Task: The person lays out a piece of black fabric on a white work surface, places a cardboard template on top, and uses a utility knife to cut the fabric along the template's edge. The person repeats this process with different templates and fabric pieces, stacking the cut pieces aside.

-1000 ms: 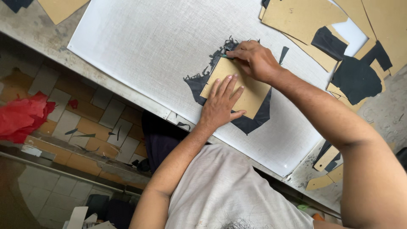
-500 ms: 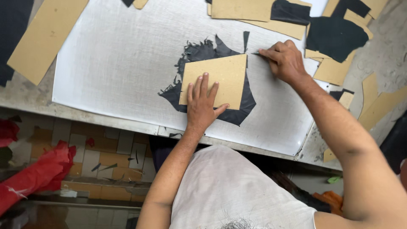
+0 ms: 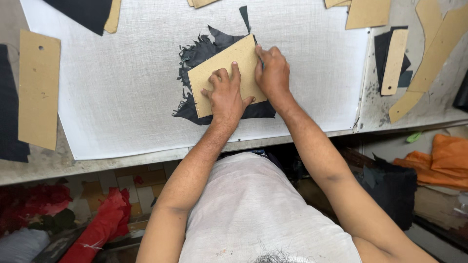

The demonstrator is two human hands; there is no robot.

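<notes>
Since the earlier frame our right hand (image 3: 273, 73) has slid down the cardboard template's (image 3: 225, 73) right edge, closer to our left hand (image 3: 226, 95). Nearest us, below the surface's (image 3: 44, 165) front edge, red cloth (image 3: 105, 219) lies at left and orange cloth (image 3: 446, 160) at right. On the surface, our left hand presses flat, fingers spread, on the template; our right hand is curled at its edge, whether around a tool we cannot tell. The template covers a ragged black leather piece (image 3: 202, 48) on the white cutting sheet (image 3: 122, 83). Farther out, other cardboard patterns (image 3: 39, 87) lie at both sides.
</notes>
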